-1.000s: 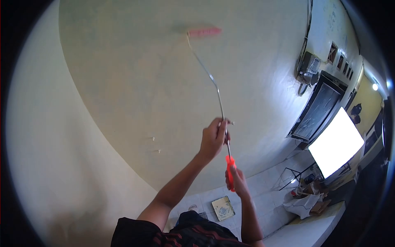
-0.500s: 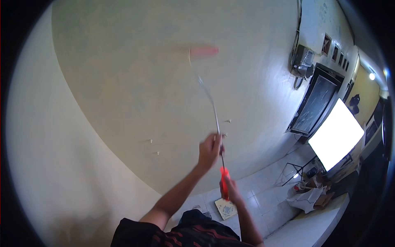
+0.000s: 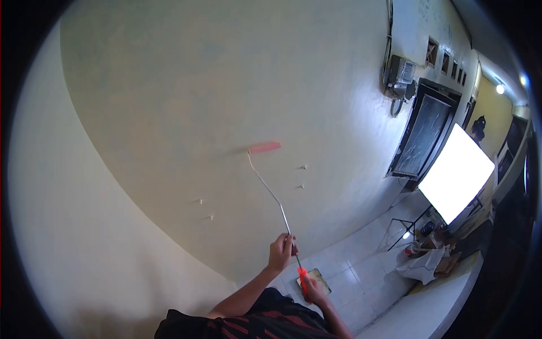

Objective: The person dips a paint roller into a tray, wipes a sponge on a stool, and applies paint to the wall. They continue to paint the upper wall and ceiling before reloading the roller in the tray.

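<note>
A paint roller (image 3: 264, 147) with a pinkish-red sleeve lies against the pale wall (image 3: 169, 113), near its middle. Its thin bent metal rod runs down toward me. My left hand (image 3: 280, 252) is closed around the rod partway along. Lower down, my right hand (image 3: 314, 291) grips the red handle (image 3: 302, 281). On the wall below and beside the roller, small pale pegs (image 3: 303, 167) stick out, two to the right and two to the lower left.
On the tiled floor (image 3: 353, 271) behind my right hand sits a square tray (image 3: 317, 281). A bright softbox light (image 3: 457, 172) stands on the right, with bags and boxes (image 3: 426, 265) beneath it. An electric meter (image 3: 400, 76) and a dark-framed window (image 3: 423, 133) are on the right wall.
The roller has moved down the wall, from high up to about the level of the upper peg. Both my hands have come down and closer to my body with it.
</note>
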Motion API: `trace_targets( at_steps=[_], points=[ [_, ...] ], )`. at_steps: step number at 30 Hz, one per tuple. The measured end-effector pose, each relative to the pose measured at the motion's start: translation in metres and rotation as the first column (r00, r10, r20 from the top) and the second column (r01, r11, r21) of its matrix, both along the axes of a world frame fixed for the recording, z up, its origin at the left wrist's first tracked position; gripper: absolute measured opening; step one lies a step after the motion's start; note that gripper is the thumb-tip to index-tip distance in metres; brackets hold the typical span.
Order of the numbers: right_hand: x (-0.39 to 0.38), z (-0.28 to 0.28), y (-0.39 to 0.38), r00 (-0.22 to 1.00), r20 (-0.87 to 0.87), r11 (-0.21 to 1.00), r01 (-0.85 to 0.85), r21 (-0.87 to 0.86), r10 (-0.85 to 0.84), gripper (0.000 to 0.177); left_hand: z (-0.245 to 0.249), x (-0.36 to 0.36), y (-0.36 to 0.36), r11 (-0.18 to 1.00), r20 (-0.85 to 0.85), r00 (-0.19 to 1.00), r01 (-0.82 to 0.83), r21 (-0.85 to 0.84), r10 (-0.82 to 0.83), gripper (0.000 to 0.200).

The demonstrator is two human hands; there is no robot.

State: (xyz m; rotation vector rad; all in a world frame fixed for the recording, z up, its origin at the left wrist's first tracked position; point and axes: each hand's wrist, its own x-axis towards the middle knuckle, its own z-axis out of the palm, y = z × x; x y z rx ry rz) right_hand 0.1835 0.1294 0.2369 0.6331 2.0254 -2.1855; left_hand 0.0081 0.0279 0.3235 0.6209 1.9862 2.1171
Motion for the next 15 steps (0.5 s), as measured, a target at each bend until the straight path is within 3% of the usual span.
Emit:
trace_targets(
  at_steps=[3,10,12,15],
  points=[
    [-0.019,0.016,-0.004,0.997,-0.072,1.0,-0.012,0.007,0.012,0.062,0.023,-0.008,-0.004,0.996,-0.004,1.0,-0.03,0.079,0.03,0.029],
    [-0.112,0.225,0.016,0.965,-0.258,0.998,-0.047,0.035,0.054,0.063,0.238,-0.085,0.013,0.962,-0.326,0.938,-0.026,0.273,0.118,0.03],
    [-0.122,0.236,0.018,0.965,-0.255,0.998,-0.056,0.036,0.063,0.066,0.261,-0.097,0.01,0.952,-0.335,0.94,0.041,0.303,0.066,0.03],
    [-0.121,0.199,0.012,0.977,-0.206,0.997,-0.047,0.061,0.059,0.068,0.223,-0.093,0.005,0.976,-0.309,0.946,-0.03,0.214,0.096,0.031]
  ],
)
